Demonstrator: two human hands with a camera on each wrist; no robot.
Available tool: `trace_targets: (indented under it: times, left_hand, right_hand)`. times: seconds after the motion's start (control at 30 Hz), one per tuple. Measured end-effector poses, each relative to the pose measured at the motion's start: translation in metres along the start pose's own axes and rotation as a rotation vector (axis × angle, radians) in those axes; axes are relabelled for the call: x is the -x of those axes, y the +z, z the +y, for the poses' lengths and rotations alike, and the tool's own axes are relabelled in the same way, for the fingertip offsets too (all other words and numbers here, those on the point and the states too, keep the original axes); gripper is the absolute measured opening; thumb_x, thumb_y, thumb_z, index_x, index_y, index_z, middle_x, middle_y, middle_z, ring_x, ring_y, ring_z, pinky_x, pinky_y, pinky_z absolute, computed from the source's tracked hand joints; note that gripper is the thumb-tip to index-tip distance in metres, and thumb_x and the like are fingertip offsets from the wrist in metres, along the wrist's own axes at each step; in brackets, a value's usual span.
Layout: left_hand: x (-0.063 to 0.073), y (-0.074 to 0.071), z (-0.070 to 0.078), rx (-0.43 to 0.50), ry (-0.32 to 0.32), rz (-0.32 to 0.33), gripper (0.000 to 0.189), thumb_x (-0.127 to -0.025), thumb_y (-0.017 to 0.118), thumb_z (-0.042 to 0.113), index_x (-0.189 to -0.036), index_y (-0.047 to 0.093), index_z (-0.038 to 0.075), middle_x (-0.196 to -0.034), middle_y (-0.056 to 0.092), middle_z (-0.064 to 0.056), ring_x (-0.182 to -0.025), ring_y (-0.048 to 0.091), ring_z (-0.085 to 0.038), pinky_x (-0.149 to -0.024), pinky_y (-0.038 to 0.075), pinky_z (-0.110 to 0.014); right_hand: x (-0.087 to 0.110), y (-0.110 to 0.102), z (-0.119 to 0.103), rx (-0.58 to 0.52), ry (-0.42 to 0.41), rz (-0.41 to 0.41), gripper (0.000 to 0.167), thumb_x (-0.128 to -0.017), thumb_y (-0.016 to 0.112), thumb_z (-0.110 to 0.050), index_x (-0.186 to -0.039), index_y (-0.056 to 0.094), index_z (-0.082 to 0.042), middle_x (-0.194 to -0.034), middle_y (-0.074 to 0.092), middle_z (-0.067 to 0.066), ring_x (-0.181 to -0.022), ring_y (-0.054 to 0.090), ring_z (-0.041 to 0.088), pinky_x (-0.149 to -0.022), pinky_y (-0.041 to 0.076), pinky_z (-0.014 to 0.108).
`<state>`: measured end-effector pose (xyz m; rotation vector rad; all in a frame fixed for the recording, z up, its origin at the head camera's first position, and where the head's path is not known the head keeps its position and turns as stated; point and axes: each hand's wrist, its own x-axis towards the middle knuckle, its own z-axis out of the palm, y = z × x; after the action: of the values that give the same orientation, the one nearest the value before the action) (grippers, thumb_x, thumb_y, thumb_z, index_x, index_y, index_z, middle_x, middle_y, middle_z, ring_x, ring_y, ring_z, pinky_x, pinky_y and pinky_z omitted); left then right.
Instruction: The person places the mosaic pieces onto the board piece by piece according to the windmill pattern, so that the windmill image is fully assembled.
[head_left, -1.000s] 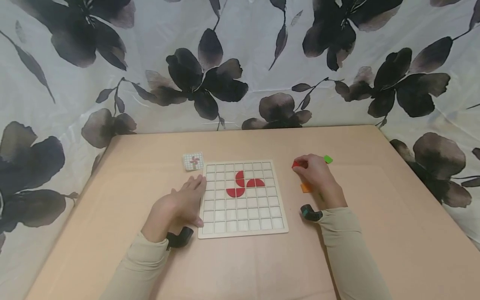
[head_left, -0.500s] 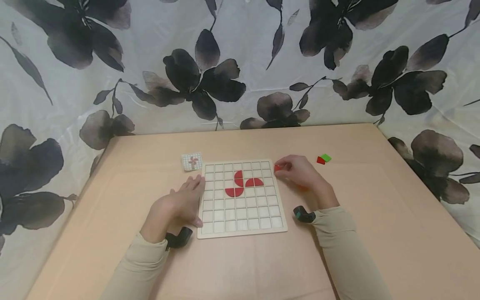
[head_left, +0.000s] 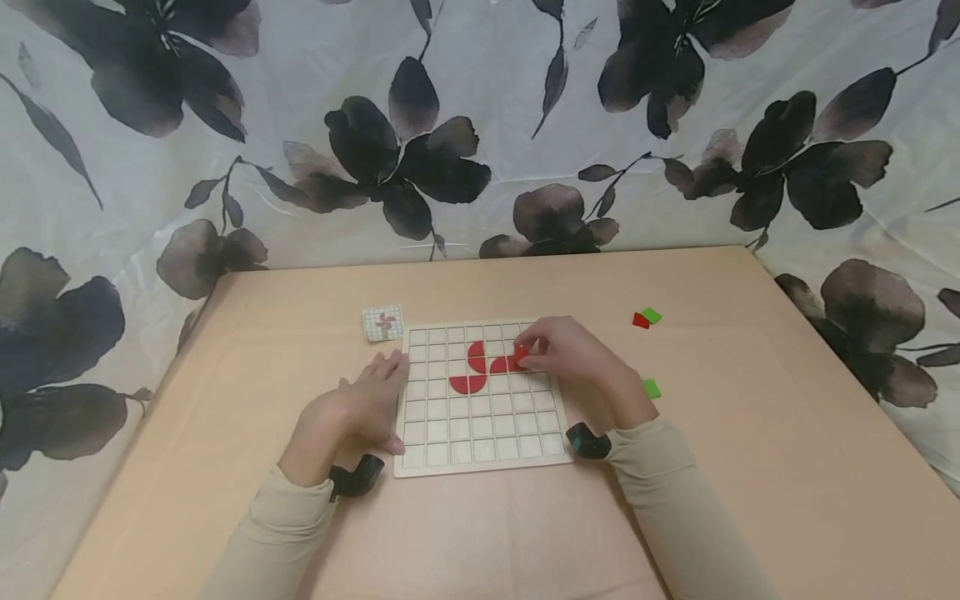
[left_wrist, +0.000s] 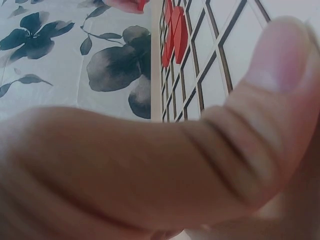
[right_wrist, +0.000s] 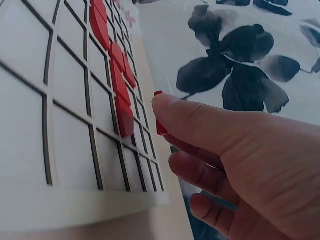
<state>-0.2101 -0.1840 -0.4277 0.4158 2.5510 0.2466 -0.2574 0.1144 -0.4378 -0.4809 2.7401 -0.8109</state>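
A white gridded board [head_left: 461, 427] with a pale frame lies on the table. Rounded red tiles [head_left: 468, 384] sit in several of its upper cells, forming half-circle shapes. My right hand [head_left: 573, 354] is over the board's upper right, pinching another red tile [right_wrist: 161, 127] between thumb and fingertips. In the right wrist view that tile is apart from the row of red tiles [right_wrist: 123, 115] in the grid. Along the board's left edge rests my left hand [head_left: 348, 417], fingers extended and thumb near the lower corner.
A small card [head_left: 383, 323] with a grid and reddish pattern lies past the board's upper left corner. On the right are a green tile [head_left: 652, 315] touching a red tile [head_left: 641, 320], and a nearer green tile [head_left: 651, 388] by the right wrist. Floral cloth [head_left: 510, 167] hangs behind.
My right hand has carried the red tile leftward from the table's right side to over the board. Moving off, it uncovered a red and a green tile. My left hand has stayed put.
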Motion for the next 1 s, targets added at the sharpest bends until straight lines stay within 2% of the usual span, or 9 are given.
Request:
trace_targets:
  times: [0.13, 0.3, 0.53, 0.77, 1.0]
  left_hand:
    - [0.0, 0.001, 0.0, -0.002, 0.004, 0.006, 0.129, -0.058, 0.087, 0.036, -0.152, 0.006, 0.001, -0.16, 0.002, -0.018, -0.147, 0.001, -0.039, -0.104, 0.012, -0.075]
    - [0.0, 0.001, 0.0, -0.008, 0.006, 0.005, 0.129, -0.058, 0.087, 0.036, -0.152, 0.006, 0.001, -0.16, 0.002, -0.019, -0.147, 0.001, -0.039, -0.104, 0.012, -0.075]
    - [0.0, 0.002, 0.0, -0.016, 0.008, 0.002, 0.128, -0.06, 0.087, 0.037, -0.152, 0.006, 0.001, -0.16, 0.002, -0.018, -0.147, 0.001, -0.039, -0.104, 0.012, -0.075]
    - [-0.001, 0.001, 0.0, -0.014, 0.001, -0.002, 0.129, -0.059, 0.087, 0.037, -0.152, 0.005, 0.001, -0.16, 0.001, -0.017, -0.147, 0.0, -0.039, -0.105, 0.011, -0.074]
    - [-0.001, 0.001, 0.001, -0.006, 0.002, -0.004, 0.129, -0.059, 0.087, 0.036, -0.152, 0.006, 0.001, -0.16, 0.001, -0.018, -0.147, 0.0, -0.039, -0.105, 0.01, -0.074]
  right_hand:
    - [-0.001, 0.006, -0.007, 0.053, -0.045, -0.02, 0.033, -0.08, 0.077, -0.024, -0.112, 0.071, -0.018, -0.1, 0.068, -0.003, -0.083, 0.056, 0.015, -0.072, 0.05, 0.025]
    - [-0.001, 0.014, -0.014, 0.1, -0.058, -0.031, 0.03, -0.078, 0.078, -0.025, -0.107, 0.073, -0.022, -0.092, 0.064, -0.006, -0.082, 0.054, 0.016, -0.069, 0.048, 0.025]
    - [-0.001, 0.019, -0.021, 0.132, -0.145, -0.068, 0.027, -0.079, 0.077, -0.025, -0.105, 0.073, -0.018, -0.09, 0.066, -0.006, -0.081, 0.055, 0.012, -0.075, 0.048, 0.025]
    - [0.0, 0.026, -0.026, 0.18, -0.118, -0.07, 0.029, -0.079, 0.077, -0.027, -0.107, 0.072, -0.019, -0.093, 0.067, -0.007, -0.082, 0.055, 0.011, -0.076, 0.048, 0.025]
    - [0.0, 0.029, -0.029, 0.24, -0.126, -0.061, 0.021, -0.083, 0.073, -0.028, -0.104, 0.073, -0.023, -0.09, 0.066, -0.009, -0.082, 0.054, 0.01, -0.076, 0.047, 0.024]
